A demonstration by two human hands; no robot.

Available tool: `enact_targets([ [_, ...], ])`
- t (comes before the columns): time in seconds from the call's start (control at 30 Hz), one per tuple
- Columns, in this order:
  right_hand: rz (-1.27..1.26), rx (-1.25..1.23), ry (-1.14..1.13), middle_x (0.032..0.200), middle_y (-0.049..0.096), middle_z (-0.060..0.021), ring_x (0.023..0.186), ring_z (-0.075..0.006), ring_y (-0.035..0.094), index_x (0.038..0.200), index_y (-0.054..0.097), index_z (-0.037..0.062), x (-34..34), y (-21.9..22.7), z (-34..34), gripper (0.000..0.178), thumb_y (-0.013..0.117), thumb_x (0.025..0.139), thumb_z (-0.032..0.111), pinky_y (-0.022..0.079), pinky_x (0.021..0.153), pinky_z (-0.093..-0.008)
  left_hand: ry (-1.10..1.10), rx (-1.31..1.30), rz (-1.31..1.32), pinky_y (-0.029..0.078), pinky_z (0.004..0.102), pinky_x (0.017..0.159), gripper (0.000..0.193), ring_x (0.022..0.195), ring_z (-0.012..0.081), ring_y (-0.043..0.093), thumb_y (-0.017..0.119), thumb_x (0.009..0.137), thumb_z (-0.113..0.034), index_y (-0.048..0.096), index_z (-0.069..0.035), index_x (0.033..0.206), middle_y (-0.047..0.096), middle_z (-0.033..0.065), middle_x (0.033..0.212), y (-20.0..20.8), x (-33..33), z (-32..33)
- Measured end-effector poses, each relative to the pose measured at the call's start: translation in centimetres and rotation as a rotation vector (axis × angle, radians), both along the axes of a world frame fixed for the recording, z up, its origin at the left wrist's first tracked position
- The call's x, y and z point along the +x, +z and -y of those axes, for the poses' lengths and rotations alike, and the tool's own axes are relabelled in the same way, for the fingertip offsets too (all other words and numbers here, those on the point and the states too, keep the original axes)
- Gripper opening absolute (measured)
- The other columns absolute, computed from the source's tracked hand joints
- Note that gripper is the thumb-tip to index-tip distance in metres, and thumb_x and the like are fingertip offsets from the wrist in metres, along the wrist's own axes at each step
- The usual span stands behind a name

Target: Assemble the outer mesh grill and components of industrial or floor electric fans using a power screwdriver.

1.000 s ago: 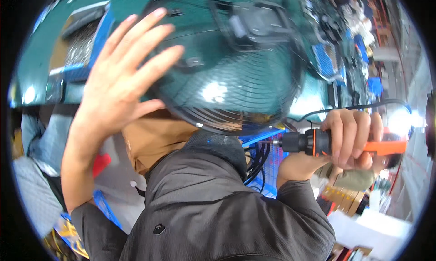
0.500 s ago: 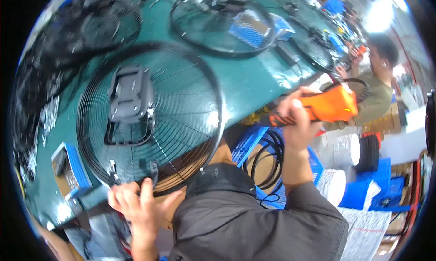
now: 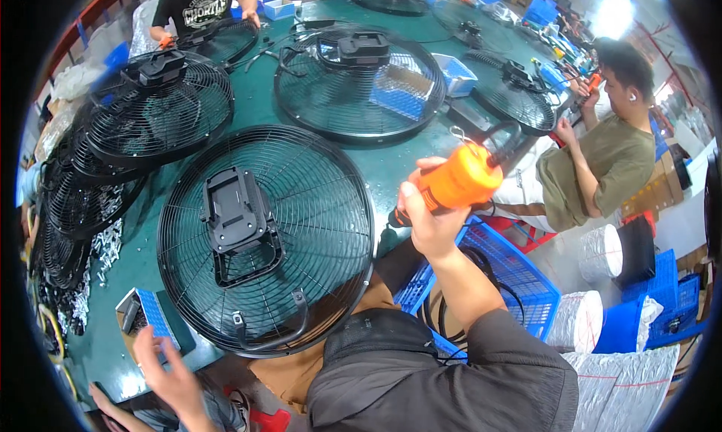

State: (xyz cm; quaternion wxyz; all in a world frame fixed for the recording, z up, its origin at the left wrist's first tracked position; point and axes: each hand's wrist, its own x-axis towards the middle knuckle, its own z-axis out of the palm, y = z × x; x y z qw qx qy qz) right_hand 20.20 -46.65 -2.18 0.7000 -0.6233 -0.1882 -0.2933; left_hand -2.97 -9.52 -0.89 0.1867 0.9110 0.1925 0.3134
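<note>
My right hand [image 3: 436,220] is wrapped around an orange and black electric screwdriver [image 3: 472,175], raised beside the right rim of a round black fan guard [image 3: 323,184]. Its tip points down and left, touching nothing I can see. The guard lies at the table's near edge, with a black plastic motor housing [image 3: 239,210] and a curved black bracket [image 3: 301,315] on top. My left hand [image 3: 171,375], fingers apart and holding nothing visible, is just in front of a small blue and white box [image 3: 162,319] of small dark parts, left of the guard.
More fan guards lie across the green table [image 3: 256,101], including one [image 3: 353,109] straight ahead and a stack [image 3: 158,124] at left. Silvery hardware [image 3: 105,251] is scattered beside the stack. A blue crate [image 3: 526,281] with black cable is at right. Co-workers sit at right [image 3: 602,161] and far left [image 3: 199,7].
My left hand has left the guard's near rim and moved left toward the small box. The screwdriver has swung so its rear end faces up and right. The whole view has shifted.
</note>
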Motion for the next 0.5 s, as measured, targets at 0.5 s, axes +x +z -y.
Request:
enact_targets([
  [0.5, 0.124, -0.097, 0.095, 0.095, 0.060, -0.0093, 0.071, -0.0127, 0.061, 0.109, 0.050, -0.0027, -1.6, -1.4, -0.4, 0.045, 0.074, 0.071, -0.006, 0.050, 0.062, -0.0250, 0.103, 0.132, -0.759, 0.051, 0.0395, 0.066, 0.014, 0.069, 0.0323, 0.066, 0.072, 0.062, -0.006, 0.069, 0.000, 0.074, 0.066, 0.0165, 0.071, 0.9, 2.2, -10.5],
])
